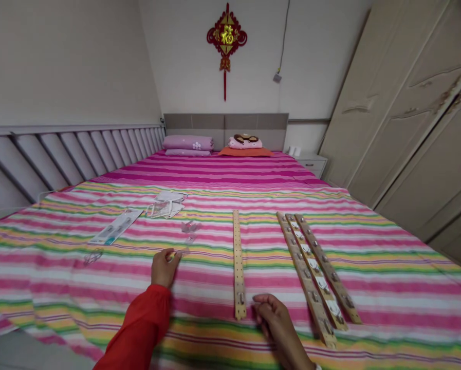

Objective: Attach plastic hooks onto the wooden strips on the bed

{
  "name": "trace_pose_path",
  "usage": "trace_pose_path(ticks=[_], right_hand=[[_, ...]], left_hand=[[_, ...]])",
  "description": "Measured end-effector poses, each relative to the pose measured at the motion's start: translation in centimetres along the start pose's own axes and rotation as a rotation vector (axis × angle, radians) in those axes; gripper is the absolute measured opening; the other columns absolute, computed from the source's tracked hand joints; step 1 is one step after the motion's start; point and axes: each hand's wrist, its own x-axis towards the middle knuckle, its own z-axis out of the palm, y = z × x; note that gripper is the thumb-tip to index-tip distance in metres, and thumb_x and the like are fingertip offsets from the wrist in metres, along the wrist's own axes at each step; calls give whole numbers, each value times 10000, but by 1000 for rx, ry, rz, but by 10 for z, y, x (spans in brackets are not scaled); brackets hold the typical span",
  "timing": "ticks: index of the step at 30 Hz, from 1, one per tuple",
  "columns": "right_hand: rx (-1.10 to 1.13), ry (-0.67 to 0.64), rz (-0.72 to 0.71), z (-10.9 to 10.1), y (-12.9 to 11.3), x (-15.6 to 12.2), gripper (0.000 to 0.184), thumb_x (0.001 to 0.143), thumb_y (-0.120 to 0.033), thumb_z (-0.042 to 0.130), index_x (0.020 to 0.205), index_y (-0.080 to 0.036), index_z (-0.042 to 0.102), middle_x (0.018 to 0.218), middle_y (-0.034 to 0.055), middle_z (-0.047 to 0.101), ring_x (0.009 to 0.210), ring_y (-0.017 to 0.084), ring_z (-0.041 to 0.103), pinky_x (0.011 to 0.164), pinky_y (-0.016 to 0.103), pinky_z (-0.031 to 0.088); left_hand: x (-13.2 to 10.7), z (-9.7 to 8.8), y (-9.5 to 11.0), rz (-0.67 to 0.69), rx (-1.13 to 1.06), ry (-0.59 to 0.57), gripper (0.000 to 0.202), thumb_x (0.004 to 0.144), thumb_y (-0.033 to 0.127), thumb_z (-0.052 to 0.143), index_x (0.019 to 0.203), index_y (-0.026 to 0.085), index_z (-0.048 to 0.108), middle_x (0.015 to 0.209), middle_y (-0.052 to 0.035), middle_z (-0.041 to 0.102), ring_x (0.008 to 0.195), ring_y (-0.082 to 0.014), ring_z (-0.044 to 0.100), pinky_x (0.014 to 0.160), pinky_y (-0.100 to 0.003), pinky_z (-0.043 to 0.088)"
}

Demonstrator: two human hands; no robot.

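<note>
- The single wooden strip (238, 264) lies flat on the striped sheet (207, 336), between the two hands. Its long axis runs from the person's side toward the headboard (199, 122), its far end angled slightly left. Holes dot its length, and a metal hook (241, 298) sits by its near end.
- Left of the single wooden strip, the left hand (164, 267) has thumb and forefinger brought close together at a small clear piece (185, 251); whether they pinch it, I cannot tell.
- Just right of the strip's near end, the right hand (271, 313) is loosely curled, apart from the wood; its fingertips are too unclear to tell if they hold anything.
- Well to the strip's right, three hook-bearing strips (313, 267) lie side by side, far ends leaning left; the middle one carries white discs (313, 265).
- Left of the strip, beyond the left hand, a flat clear packet (116, 226) slants, its far end toward the strip; grey, hook-like shapes show inside.
- Between that packet and the strip's far end lies a heap of white and clear packaging (166, 204), contents too blurred to tell.
- Far beyond the strip, to its right, a nightstand (313, 164) has its drawer shut and white objects (294, 151) on top.
</note>
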Motion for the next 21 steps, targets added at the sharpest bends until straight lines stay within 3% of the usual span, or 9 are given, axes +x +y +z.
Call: trace_pose_path(ticks=[3, 6, 11, 16, 21], right_hand=[[-41, -5, -40, 1, -7, 3, 380, 554, -464, 739, 725, -159, 589, 387, -61, 504, 265, 37, 294, 306, 172, 152], [-57, -28, -88, 1, -17, 5, 409, 552, -514, 748, 685, -160, 593, 398, -58, 501, 280, 42, 307, 312, 182, 174], [-46, -75, -191, 5, -41, 9, 417, 552, -545, 761, 648, -161, 628, 408, -66, 474, 329, 53, 325, 342, 199, 222], [-18, -136, -220, 20, -54, 14, 331, 588, -451, 786, 734, -170, 690, 596, -9, 629, 428, 78, 428, 399, 215, 306], [27, -152, -194, 27, -49, 21, 315, 578, -424, 793, 707, -161, 675, 482, -39, 568, 403, 86, 450, 394, 213, 308]], left_hand=[[0, 3, 1, -36, -32, -84, 224, 614, 402, 581, 680, 192, 623, 680, -44, 655, 656, -202, 589, 674, -316, 468], [-8, 8, 14, 26, -127, -102, 186, 618, 369, 586, 678, 200, 635, 679, -33, 672, 679, -197, 610, 675, -295, 472], [-32, 19, 56, 205, -279, -340, 170, 639, 320, 612, 717, 182, 674, 720, -39, 682, 686, -177, 623, 661, -275, 483], [-60, 33, 102, 375, -261, -581, 137, 689, 223, 563, 733, 182, 687, 744, -39, 681, 670, -149, 624, 626, -248, 474], [-76, 47, 123, 466, -209, -683, 163, 678, 129, 535, 724, 178, 683, 726, -32, 665, 635, -130, 602, 604, -237, 457]])
